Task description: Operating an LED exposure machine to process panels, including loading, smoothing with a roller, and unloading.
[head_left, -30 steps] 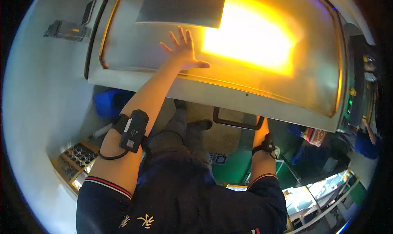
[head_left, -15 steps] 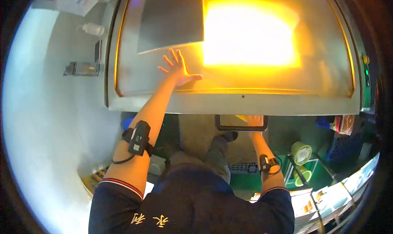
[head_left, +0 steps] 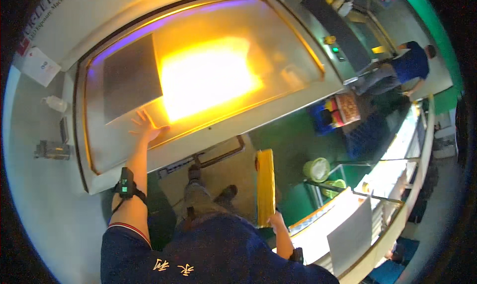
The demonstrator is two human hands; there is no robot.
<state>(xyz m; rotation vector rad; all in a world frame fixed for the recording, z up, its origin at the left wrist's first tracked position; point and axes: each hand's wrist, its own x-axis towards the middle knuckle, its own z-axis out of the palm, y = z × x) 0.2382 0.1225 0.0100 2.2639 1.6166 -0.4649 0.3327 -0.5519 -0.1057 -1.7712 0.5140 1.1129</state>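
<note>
My left hand lies flat with spread fingers on the pale sheet covering the glowing exposure machine. Just beyond its fingertips is a dark grey rectangular sheet. Low at my right side, my right hand is closed on the lower end of a long yellow flat panel, which shows narrow, at a slant. What the panel is made for cannot be told, and part of my fingers is hidden behind it.
A dark bar loop sits below the machine's front edge. To the right are a green basket, a lit white table with a grey sheet, and crates. A co-worker bends at the far right.
The view has swung to the right. My right hand has moved from the bar loop below the machine's edge to my right side, with the yellow panel. My left hand stays on the surface.
</note>
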